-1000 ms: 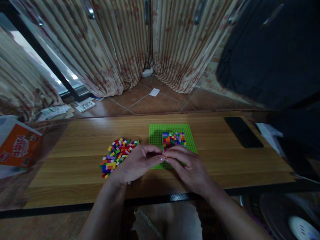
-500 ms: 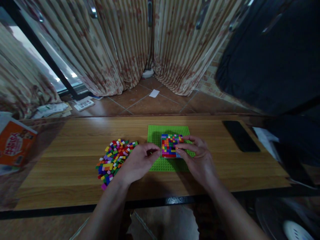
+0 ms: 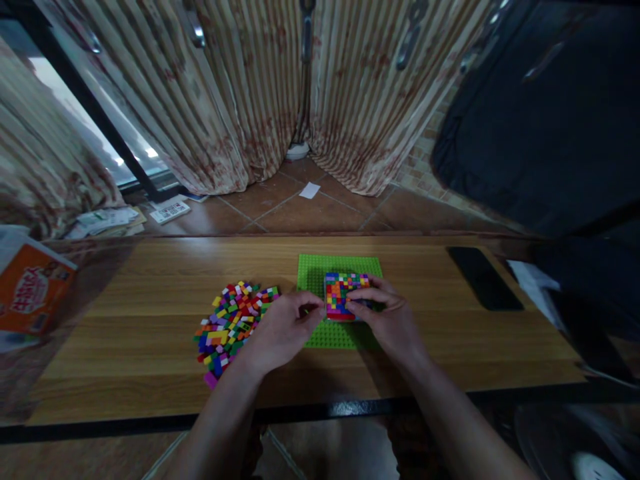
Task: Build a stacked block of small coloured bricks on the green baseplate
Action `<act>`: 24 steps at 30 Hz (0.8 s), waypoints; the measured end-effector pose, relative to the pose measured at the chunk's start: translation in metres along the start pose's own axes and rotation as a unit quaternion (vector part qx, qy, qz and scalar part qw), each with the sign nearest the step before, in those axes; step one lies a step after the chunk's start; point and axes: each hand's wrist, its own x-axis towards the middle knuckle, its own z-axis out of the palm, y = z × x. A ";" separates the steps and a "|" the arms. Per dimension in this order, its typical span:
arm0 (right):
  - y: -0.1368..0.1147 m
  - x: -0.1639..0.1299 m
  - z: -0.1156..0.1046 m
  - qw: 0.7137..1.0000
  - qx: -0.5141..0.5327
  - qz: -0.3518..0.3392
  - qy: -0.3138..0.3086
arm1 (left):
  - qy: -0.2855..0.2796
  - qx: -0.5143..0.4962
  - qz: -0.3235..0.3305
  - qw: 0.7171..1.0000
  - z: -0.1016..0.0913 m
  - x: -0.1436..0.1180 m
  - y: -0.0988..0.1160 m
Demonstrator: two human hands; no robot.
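A flat block of many-coloured toy bricks (image 3: pixel 337 293) lies on a green studded baseplate (image 3: pixel 313 267). My left hand (image 3: pixel 293 323) is at the block's left edge, thumb and forefinger closed together; whatever is between them is too small to make out. Over the right part of the block is my right hand (image 3: pixel 390 317). Its thumb and forefinger come together on the top bricks, while other fingers rest along the far right side. Those fingertips hide part of the block and anything small they pinch. Left of the baseplate, a heap of loose toy bricks (image 3: pixel 233 323) is partly covered by my left wrist.
The wooden table (image 3: pixel 165 280) has a black front edge. A black phone (image 3: pixel 484 279) lies to the right, with white paper (image 3: pixel 533 287) beyond it. An orange and white package (image 3: pixel 35 287) stands at the far left. Striped curtains (image 3: pixel 225 100) hang behind.
The view has shifted slightly, so the table sits a little lower. My right thumb and forefinger have moved slightly left over the block. My left hand stays at its left edge.
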 end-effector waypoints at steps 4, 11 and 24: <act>0.001 0.001 -0.001 0.999 0.023 0.022 0.002 | 0.005 0.005 -0.004 1.000 0.000 -0.001 0.002; 0.003 0.003 0.000 0.998 0.038 0.042 0.003 | 0.011 0.009 -0.003 1.000 0.001 -0.001 0.006; -0.004 0.003 0.001 0.998 0.024 0.051 -0.004 | 0.028 0.013 -0.011 0.999 0.011 0.000 0.008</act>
